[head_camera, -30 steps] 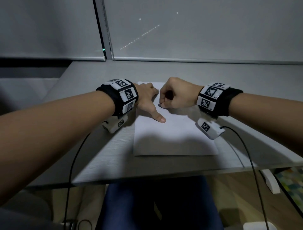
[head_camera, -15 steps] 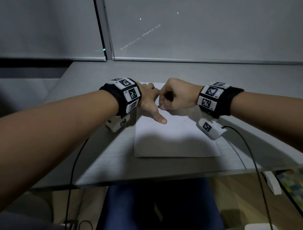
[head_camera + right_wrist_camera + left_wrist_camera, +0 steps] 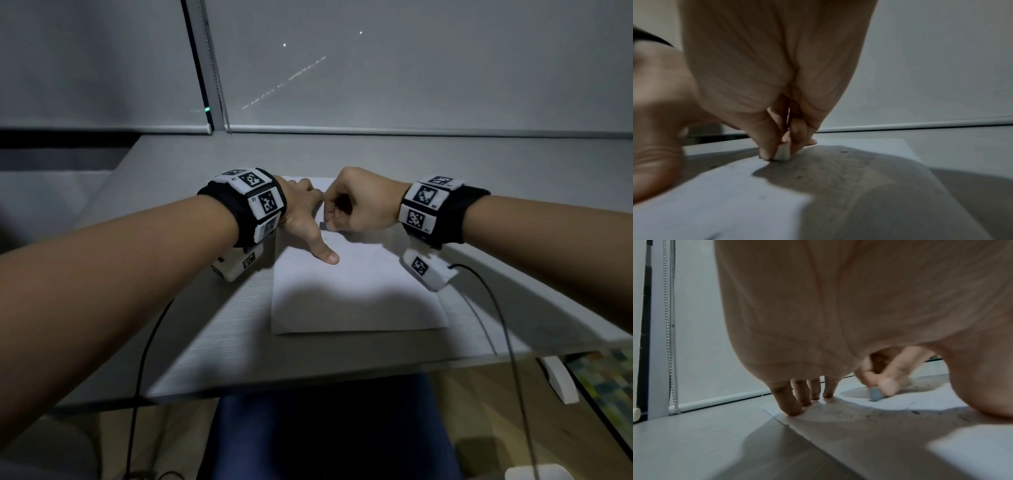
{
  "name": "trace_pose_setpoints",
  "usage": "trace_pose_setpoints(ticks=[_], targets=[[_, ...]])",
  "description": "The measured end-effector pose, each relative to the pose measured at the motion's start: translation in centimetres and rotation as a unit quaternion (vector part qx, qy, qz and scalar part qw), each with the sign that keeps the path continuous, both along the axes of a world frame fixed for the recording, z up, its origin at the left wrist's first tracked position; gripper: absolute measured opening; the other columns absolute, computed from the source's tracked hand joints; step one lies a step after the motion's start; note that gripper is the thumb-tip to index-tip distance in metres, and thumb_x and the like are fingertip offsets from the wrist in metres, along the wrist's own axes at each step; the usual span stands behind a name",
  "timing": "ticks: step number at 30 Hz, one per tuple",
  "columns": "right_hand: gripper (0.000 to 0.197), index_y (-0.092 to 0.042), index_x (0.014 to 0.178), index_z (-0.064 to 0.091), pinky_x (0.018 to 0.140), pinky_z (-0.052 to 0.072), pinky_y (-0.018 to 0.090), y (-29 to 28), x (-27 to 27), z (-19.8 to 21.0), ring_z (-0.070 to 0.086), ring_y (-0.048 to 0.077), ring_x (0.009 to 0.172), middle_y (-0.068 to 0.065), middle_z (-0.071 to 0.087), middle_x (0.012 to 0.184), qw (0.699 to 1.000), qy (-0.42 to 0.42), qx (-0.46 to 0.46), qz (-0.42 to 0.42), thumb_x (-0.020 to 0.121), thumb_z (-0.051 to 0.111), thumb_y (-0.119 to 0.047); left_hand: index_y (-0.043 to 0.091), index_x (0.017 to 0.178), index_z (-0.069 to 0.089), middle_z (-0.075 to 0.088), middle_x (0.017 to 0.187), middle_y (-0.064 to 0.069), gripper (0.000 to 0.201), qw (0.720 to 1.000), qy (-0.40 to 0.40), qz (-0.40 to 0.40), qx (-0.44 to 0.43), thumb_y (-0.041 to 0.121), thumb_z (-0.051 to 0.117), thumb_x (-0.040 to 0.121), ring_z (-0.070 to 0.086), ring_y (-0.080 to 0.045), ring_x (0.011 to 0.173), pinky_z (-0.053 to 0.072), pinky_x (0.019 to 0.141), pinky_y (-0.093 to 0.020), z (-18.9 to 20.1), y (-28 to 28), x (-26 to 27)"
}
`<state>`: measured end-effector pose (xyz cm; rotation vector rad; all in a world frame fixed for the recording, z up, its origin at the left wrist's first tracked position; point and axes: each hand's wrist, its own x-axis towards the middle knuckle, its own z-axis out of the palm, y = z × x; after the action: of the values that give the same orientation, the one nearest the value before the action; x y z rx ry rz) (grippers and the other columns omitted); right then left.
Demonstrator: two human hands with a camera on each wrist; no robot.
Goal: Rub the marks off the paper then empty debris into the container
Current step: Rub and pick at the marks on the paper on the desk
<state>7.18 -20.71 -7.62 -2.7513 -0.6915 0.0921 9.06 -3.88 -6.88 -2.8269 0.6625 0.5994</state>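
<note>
Small grey-blue rubber eraser (image 3: 876, 394) pinched against white paper sheet (image 3: 356, 298) on pale grey desk (image 3: 219, 329)

Eraser is gripped by curled right hand (image 3: 363, 205) near sheet's far edge; sheet is pinned by spread, straight fingertips (image 3: 791, 408) of left hand (image 3: 301, 216); dark eraser crumbs (image 3: 916, 412) are scattered on it.

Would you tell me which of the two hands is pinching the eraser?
The right hand pinches the eraser; the left hand presses flat on the paper.
</note>
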Motion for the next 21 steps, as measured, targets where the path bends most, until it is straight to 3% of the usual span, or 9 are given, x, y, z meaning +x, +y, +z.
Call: trace_pose_setpoints(ticks=[2,4,9,14,18,21], targets=[[0.008,-0.013,0.077,0.077,0.059,0.047,0.018,-0.2,1.3,-0.2,0.060,0.006,0.057,-0.002,0.073,0.068,0.999,-0.023,0.004,-0.040,0.085,0.076,-0.014,0.031,0.167,0.024,0.038,0.154,-0.001,0.152,1.000,0.003,-0.001,0.006,0.102,0.069,0.040,0.040,-0.033,0.149,0.042,0.117,-0.059,0.2,-0.1,0.0],[0.010,-0.014,0.075,0.075,0.062,0.047,0.022,-0.2,1.8,-0.5,0.061,0.006,0.059,-0.005,0.070,0.067,0.997,-0.035,0.010,-0.063,0.085,0.073,-0.011,0.034,0.167,0.023,0.037,0.155,-0.001,0.149,1.000,0.007,-0.004,0.001,0.102,0.068,0.042,0.038,-0.033,0.150,0.041,0.117,-0.058,0.2,0.0,-0.1],[0.005,-0.013,0.082,0.079,0.058,0.048,0.013,-0.1,-0.8,-0.4,0.061,0.006,0.057,-0.001,0.074,0.071,1.000,0.004,0.015,0.002,0.084,0.081,-0.017,0.049,0.162,0.025,0.033,0.159,-0.003,0.132,1.000,0.012,-0.026,0.003,0.101,0.068,0.048,0.033,-0.036,0.151,0.038,0.116,-0.059,0.1,0.0,0.0],[0.008,-0.011,0.081,0.081,0.054,0.044,0.010,-0.9,1.0,-0.1,0.058,0.001,0.052,-0.008,0.067,0.061,0.999,-0.031,0.004,-0.032,0.085,0.080,-0.018,0.048,0.166,0.018,0.032,0.161,-0.005,0.150,0.999,0.019,-0.025,0.023,0.104,0.063,0.035,0.035,-0.038,0.151,0.040,0.114,-0.063,0.4,-0.4,-0.1],[0.007,-0.010,0.081,0.080,0.063,0.046,0.023,-1.4,1.8,-0.1,0.059,0.003,0.058,-0.007,0.067,0.065,0.997,-0.038,0.000,-0.072,0.086,0.078,-0.016,0.051,0.167,0.010,0.031,0.163,-0.007,0.145,0.999,0.021,-0.022,0.020,0.102,0.067,0.044,0.035,-0.039,0.151,0.041,0.114,-0.063,0.6,-0.6,-0.2],[0.005,-0.015,0.081,0.079,0.061,0.047,0.014,-1.0,0.1,-0.2,0.063,0.002,0.060,-0.009,0.071,0.068,0.999,-0.010,-0.002,-0.034,0.085,0.078,-0.017,0.051,0.163,0.020,0.032,0.159,-0.004,0.149,0.999,0.024,-0.019,0.025,0.105,0.064,0.032,0.036,-0.038,0.149,0.040,0.115,-0.064,0.4,-0.6,-0.1]])
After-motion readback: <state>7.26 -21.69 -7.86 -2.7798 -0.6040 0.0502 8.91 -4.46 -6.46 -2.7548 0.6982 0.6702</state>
